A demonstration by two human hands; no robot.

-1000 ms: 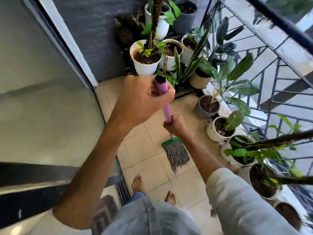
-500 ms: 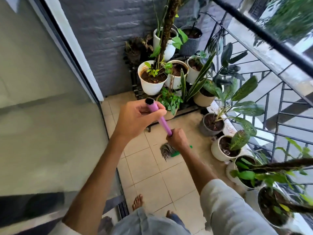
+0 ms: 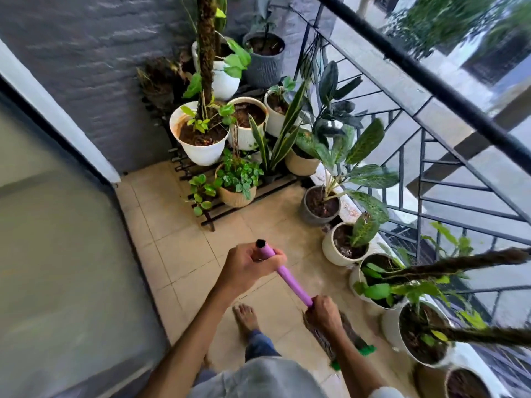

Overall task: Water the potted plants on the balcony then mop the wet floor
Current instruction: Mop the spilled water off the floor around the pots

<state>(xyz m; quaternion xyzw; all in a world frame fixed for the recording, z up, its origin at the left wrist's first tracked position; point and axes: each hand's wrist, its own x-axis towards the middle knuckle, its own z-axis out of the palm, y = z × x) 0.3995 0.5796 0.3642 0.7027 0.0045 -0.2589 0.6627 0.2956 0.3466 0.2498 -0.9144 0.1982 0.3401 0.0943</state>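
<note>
Mop with a purple plastic handle (image 3: 290, 280) is gripped by both the left hand (image 3: 250, 265) and right hand (image 3: 323, 313), its head low by the feet on the beige tiled floor (image 3: 184, 254); watering looks finished, mopping underway.

Purple-handled mop (image 3: 290, 278) slants down to its grey strands on the beige tiled floor (image 3: 184, 254), beside potted plants (image 3: 344, 242)

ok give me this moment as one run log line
phase: mopping | left hand: gripping top of mop handle | right hand: gripping lower handle | mop head: on floor tiles by pots
</note>
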